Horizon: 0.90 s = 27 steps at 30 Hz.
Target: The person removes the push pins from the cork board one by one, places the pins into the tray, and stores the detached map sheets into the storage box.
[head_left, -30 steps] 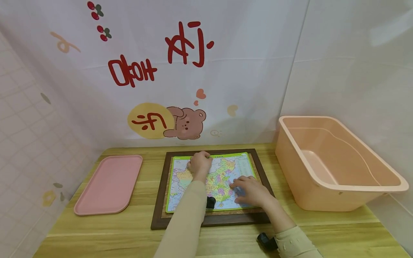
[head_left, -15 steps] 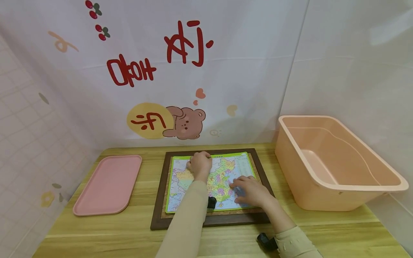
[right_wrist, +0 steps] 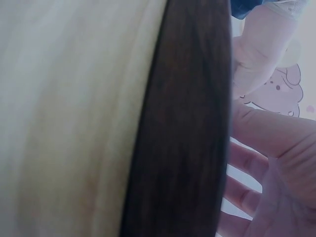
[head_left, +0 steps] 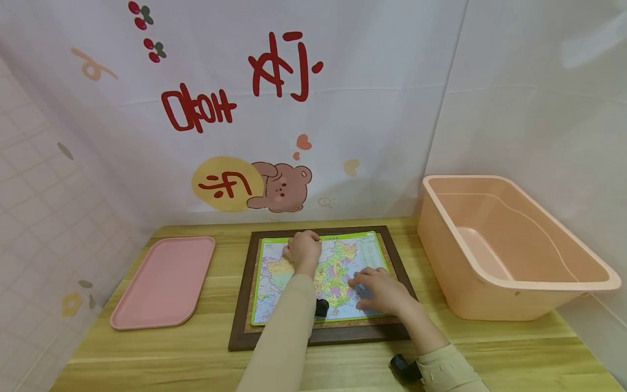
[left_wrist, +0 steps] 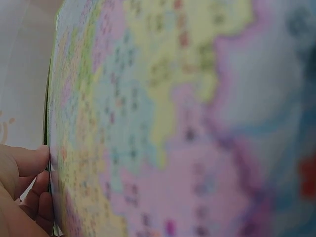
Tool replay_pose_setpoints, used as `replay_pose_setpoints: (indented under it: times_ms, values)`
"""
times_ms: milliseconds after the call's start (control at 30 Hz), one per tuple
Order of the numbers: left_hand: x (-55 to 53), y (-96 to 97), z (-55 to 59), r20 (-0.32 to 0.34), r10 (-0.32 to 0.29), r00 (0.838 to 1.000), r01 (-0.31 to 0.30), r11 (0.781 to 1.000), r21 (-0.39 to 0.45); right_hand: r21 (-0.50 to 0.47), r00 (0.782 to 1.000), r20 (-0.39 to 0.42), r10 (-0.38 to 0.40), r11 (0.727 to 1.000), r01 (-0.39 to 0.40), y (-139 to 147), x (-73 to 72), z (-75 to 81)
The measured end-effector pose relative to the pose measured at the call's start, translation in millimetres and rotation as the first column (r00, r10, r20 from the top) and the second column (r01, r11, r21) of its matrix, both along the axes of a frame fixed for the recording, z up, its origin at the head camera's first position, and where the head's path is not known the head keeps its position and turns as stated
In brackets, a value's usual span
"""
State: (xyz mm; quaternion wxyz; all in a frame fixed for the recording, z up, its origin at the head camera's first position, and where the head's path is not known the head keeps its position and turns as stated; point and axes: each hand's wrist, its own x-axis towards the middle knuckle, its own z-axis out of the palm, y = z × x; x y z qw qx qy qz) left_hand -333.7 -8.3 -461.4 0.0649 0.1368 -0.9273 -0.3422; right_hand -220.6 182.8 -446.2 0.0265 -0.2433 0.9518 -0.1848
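A map sheet with a bright green border lies on a cork board that has a dark brown frame. My left hand is at the map's top edge, its fingers curled and its thumb and fingertips close together. Those fingertips pinch a tiny thing right against the sheet; it is mostly hidden and I cannot tell its kind. Over the lower right of the map, my right hand rests with spread fingers and holds nothing. In the right wrist view its fingers show past the dark frame edge.
A pink tray lies on the wooden table to the left. At the right stands a deep peach-coloured tub. A printed white cloth hangs behind the table. Black wrist cameras sit at both wrists.
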Motion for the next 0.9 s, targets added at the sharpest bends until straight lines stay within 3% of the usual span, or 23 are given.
replay_pose_setpoints:
  times_ms: [333,533,900]
  values:
    - [-9.1,2.1,-4.7,-0.008,0.049,0.999,-0.049,0.999,0.007,0.0,1.0,-0.007,0.005,1.0,-0.005,1,0.3,-0.4]
    - [-9.2,0.7,-3.4,-0.01,0.036,0.999,-0.036,0.999,0.016,0.008,1.0,-0.011,-0.005,1.0,0.005,1,0.8,-1.1]
    - [-13.4,-1.3,0.5,0.055,0.049,0.997,-0.051,0.998,0.027,0.01,0.999,-0.031,0.021,1.0,-0.021,2,-0.5,-1.0]
